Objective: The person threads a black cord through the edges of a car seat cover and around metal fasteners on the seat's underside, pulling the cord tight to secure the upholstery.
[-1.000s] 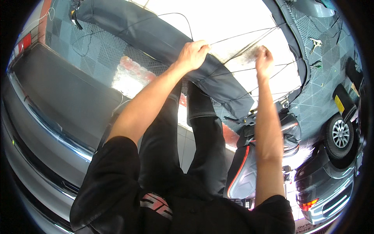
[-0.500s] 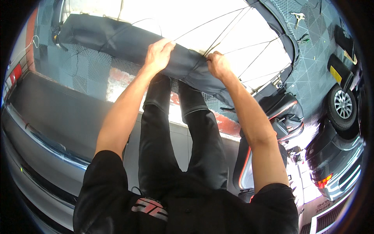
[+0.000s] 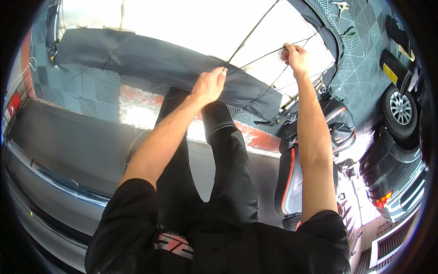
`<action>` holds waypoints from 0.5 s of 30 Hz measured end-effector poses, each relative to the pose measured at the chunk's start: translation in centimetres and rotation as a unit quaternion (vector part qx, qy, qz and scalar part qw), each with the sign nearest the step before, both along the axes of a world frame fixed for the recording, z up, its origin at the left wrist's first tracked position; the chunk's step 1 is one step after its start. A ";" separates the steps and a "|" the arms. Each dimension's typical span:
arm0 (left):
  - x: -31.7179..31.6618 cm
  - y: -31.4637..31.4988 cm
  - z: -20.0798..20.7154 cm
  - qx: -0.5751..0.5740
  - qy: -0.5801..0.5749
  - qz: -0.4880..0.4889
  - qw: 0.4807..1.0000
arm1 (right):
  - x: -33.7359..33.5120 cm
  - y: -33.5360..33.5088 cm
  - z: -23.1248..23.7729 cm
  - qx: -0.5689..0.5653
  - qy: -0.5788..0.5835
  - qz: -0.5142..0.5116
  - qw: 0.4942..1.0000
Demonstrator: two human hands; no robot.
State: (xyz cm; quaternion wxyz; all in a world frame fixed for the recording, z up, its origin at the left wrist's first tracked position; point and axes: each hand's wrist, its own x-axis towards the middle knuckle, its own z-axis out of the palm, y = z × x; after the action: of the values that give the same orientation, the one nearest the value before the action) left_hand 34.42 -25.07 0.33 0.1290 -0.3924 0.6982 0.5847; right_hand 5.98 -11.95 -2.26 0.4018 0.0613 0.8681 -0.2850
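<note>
A large, overexposed white pad [image 3: 173,18] spreads across the top, with a dark grey cover [image 3: 137,50] lying along its near edge and wrapping its right end. Thin black cords cross the pad's face. My left hand [image 3: 210,86] is over the cover's near edge, fingers pinched on a black cord [image 3: 252,33] that runs up to the far right. Further right and higher, my right hand [image 3: 295,59] is closed with thumb and finger at a second black cord [image 3: 262,58], which slants across the pad toward its right corner.
Black seats with red piping [image 3: 287,182] stand close on my right. Beyond are a loose wheel [image 3: 400,109] and a dark car [image 3: 392,169]. A dark vehicle panel with chrome trim [image 3: 54,176] lies on my left. Grey patterned tiles [image 3: 360,59] cover the far floor.
My right hand has moved up and right, away from the cover's edge and over the pad. My left hand has shifted right and down along the cover, now at a cord.
</note>
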 end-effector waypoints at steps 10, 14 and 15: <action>-2.5 3.5 -2.5 -0.005 -0.050 -0.062 0.997 | 3.5 9.1 0.3 0.160 0.012 0.186 0.969; -2.2 2.6 -2.8 -0.019 -0.056 -0.083 0.995 | 5.3 10.1 0.4 0.153 -0.010 0.317 0.936; -2.0 2.7 -2.8 -0.027 -0.047 -0.093 0.994 | 5.4 10.2 0.3 0.154 -0.026 0.312 0.937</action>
State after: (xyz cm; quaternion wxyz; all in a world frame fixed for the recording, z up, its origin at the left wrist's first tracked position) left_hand 32.40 -22.39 -2.43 0.2048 -0.3564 0.7403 0.5320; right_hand 11.36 -1.80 -2.00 0.4789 -0.1440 0.8659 -0.0058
